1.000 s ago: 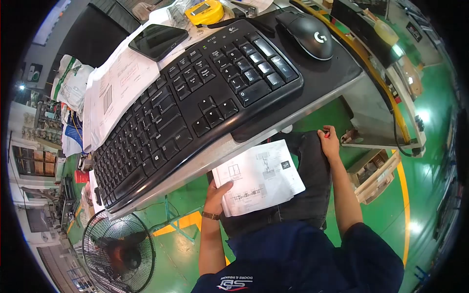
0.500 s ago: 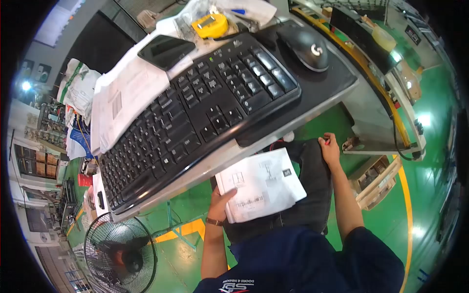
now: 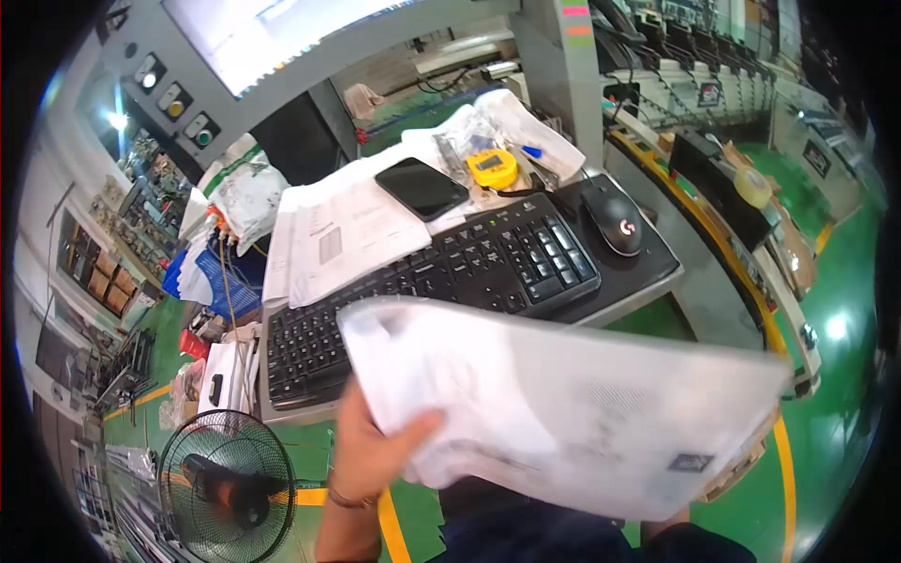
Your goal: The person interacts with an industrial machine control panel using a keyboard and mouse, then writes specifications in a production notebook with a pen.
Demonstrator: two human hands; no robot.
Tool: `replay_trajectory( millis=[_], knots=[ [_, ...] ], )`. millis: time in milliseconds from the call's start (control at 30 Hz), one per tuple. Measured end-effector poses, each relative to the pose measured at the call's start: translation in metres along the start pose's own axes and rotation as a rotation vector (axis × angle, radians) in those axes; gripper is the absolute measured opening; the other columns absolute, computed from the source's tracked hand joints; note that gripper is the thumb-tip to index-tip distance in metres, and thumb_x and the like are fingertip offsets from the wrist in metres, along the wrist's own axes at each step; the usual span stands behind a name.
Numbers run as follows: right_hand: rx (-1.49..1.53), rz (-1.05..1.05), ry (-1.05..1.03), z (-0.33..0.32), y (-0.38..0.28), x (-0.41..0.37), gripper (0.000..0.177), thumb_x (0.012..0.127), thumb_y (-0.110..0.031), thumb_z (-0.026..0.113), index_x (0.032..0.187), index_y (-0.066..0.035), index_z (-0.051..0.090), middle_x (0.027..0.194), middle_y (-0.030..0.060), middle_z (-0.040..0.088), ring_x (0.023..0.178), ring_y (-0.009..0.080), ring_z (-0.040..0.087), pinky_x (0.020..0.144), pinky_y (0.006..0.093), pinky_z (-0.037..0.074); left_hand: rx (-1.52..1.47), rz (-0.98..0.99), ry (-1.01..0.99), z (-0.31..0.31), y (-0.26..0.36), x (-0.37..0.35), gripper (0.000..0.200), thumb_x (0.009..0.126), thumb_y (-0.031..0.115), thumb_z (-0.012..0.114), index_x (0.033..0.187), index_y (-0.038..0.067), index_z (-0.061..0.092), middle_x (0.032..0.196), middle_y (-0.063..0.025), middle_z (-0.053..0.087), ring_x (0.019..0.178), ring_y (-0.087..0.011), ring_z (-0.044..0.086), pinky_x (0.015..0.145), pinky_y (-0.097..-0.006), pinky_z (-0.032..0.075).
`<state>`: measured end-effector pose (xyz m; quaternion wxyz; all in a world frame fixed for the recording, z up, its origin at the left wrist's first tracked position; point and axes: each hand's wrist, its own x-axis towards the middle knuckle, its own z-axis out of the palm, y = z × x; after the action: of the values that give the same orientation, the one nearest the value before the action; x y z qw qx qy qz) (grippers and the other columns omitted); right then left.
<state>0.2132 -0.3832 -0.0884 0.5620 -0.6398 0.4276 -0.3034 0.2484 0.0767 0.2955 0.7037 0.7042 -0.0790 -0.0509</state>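
Note:
A stack of printed drawing sheets (image 3: 582, 413) is raised in front of the keyboard, tilted and slightly blurred. My left hand (image 3: 380, 446) grips its left edge, with the thumb on top of the page. The sheets hide my right hand; only a bit of that forearm shows below them. Behind the stack, the black keyboard (image 3: 511, 267) lies on the desk, partly covered by it. A black mouse (image 3: 610, 220) rests to the keyboard's right. More papers (image 3: 343, 239) and a dark phone (image 3: 420, 188) lie beyond the keyboard.
A yellow tape measure (image 3: 493, 169) sits at the back of the desk. On the floor at lower left stands a black fan (image 3: 225, 488). Above the desk is a machine panel with push buttons (image 3: 174, 100) and a bright screen (image 3: 282, 33). A yellow-edged rail runs along the right.
My left hand has lifted the sheets from my lap up before the keyboard. The view has tilted up, bringing in the screen and buttons. My right hand has gone out of sight.

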Motion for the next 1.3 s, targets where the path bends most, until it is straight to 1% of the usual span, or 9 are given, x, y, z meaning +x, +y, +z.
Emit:
replay_trajectory(
  millis=[133,367,467,567,700,967,1100,1200,1300],
  knots=[
    [0.423,-0.267,-0.172,-0.025,-0.090,0.000,0.038,0.110,-0.021,0.065,0.138,0.003,0.058,0.129,0.0131,0.073,0.120,0.0206,0.069,0.103,0.0311,0.054,-0.006,0.363,0.182,-0.028,0.066,0.057,0.073,0.090,0.006,0.080,0.152,-0.004,0.043,0.137,-0.0163,0.065,0.121,-0.0244,0.068,0.104,-0.0376,0.056],
    [0.372,-0.579,-0.134,-0.026,-0.299,-0.057,0.041,0.115,-0.031,0.054,0.141,0.000,0.058,0.122,0.0150,0.076,0.123,0.0232,0.069,0.107,0.0364,0.051,0.295,0.401,0.220,-0.141,0.053,0.181,0.084,0.091,0.007,0.079,0.160,-0.005,0.032,0.151,-0.0214,0.055,0.133,-0.0283,0.060,0.114,-0.0390,0.048],
    [0.429,-0.693,-0.195,0.000,-0.377,-0.104,0.045,0.117,-0.035,0.047,0.139,0.001,0.061,0.113,0.0149,0.078,0.109,0.0205,0.072,0.103,0.0356,0.052,0.494,0.284,0.205,-0.155,0.029,0.205,0.100,0.091,0.018,0.082,0.167,-0.005,0.021,0.160,-0.0316,0.044,0.152,-0.0356,0.044,0.124,-0.0441,0.038],
    [0.552,-0.786,-0.583,0.032,-0.433,-0.144,0.045,0.117,-0.035,0.046,0.127,0.002,0.069,0.102,0.0125,0.077,0.091,0.0164,0.070,0.090,0.0323,0.054,1.208,0.600,0.350,-0.155,0.033,0.201,0.091,0.092,0.026,0.083,0.163,-0.004,0.033,0.160,-0.0367,0.043,0.153,-0.0441,0.040,0.126,-0.0505,0.034],
    [0.444,-0.788,-0.997,0.091,-0.494,-0.186,0.039,0.115,-0.030,0.054,0.101,0.000,0.075,0.089,0.0036,0.072,0.078,0.0077,0.064,0.070,0.0241,0.051,1.075,0.815,0.313,-0.143,0.069,0.180,0.061,0.095,0.036,0.081,0.141,-0.001,0.063,0.150,-0.0313,0.056,0.144,-0.0456,0.050,0.122,-0.0516,0.038],
    [0.496,-0.578,-1.426,0.192,-0.536,-0.264,0.031,0.110,-0.030,0.066,0.091,-0.006,0.066,0.069,-0.0035,0.062,0.062,0.0023,0.056,0.055,0.0225,0.042,0.774,0.694,-0.231,-0.098,0.121,0.094,0.022,0.102,0.022,0.073,0.105,0.000,0.071,0.096,-0.0165,0.074,0.090,-0.0316,0.069,0.083,-0.0428,0.052],
    [0.460,-0.518,-1.480,0.210,-0.546,-0.275,0.035,0.110,-0.034,0.065,0.087,-0.008,0.063,0.065,-0.0038,0.057,0.058,0.0030,0.052,0.053,0.0242,0.041,0.630,0.474,-0.258,-0.105,0.124,0.088,0.029,0.110,0.018,0.062,0.088,0.000,0.066,0.083,-0.0143,0.069,0.074,-0.0264,0.064,0.067,-0.0392,0.049],
    [0.491,-0.445,-1.292,0.235,-0.562,-0.259,0.036,0.106,-0.037,0.067,0.086,-0.008,0.063,0.065,-0.0021,0.057,0.056,0.0058,0.053,0.052,0.0252,0.042,0.307,0.247,-0.554,-0.127,0.125,0.097,0.046,0.117,0.025,0.045,0.086,-0.003,0.063,0.084,-0.0142,0.070,0.082,-0.0223,0.069,0.079,-0.0338,0.053],
    [0.733,-0.336,-1.241,0.282,-0.578,-0.207,0.033,0.102,-0.038,0.072,0.087,-0.009,0.065,0.068,-0.0008,0.058,0.057,0.0100,0.054,0.052,0.0269,0.041,0.385,0.576,-0.524,-0.141,0.131,0.115,0.046,0.117,0.024,0.042,0.091,-0.006,0.066,0.089,-0.0152,0.072,0.089,-0.0259,0.069,0.085,-0.0396,0.054]
  ],
)
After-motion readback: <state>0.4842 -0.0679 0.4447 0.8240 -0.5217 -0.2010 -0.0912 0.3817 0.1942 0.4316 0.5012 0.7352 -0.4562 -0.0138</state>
